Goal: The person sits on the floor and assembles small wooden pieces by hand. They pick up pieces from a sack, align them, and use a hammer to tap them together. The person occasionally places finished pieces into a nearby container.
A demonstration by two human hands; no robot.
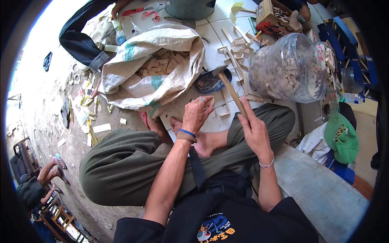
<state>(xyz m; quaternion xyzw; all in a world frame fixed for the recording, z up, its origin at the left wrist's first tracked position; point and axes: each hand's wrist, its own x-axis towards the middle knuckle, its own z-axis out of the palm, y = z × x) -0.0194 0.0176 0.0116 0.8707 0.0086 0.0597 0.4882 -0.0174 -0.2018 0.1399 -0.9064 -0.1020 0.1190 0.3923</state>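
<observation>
Fingers of the right hand (254, 128) are wrapped shut around the lower part of a hammer (229, 87), its wooden handle running up and to the left from the palm to a dark metal head that hangs over a small blue bowl of nails (211, 83). Held low on the handle like this, the tool probably has room to swing while the wrist stays close to the lap. Fingers of the left hand (197, 114) are curled and pinched together around something small and pale near the fingertips; whether it is a nail or a sliver of wood is too small to tell. That hand sits just left of the handle, above the person's bare foot, beside a small wooden piece (222, 109) lying on the white tiled desk (214, 36), so the work seems to be kept within reach of both hands. Both forearms come up from the lower edge over crossed legs in green trousers, the left elbow bent wide, the right forearm nearly upright with a beaded bracelet at the wrist. A woven sack (162, 48) full of small wood blocks lies open to the upper left, and a clear plastic jug (291, 67) packed with similar blocks lies on its side to the upper right; each mouth faces the person, likely for easy picking. Loose wooden strips (237, 42) are scattered between them. Another person's dark sleeve (81, 42) reaches in at the upper left, near scissors (148, 12).
</observation>
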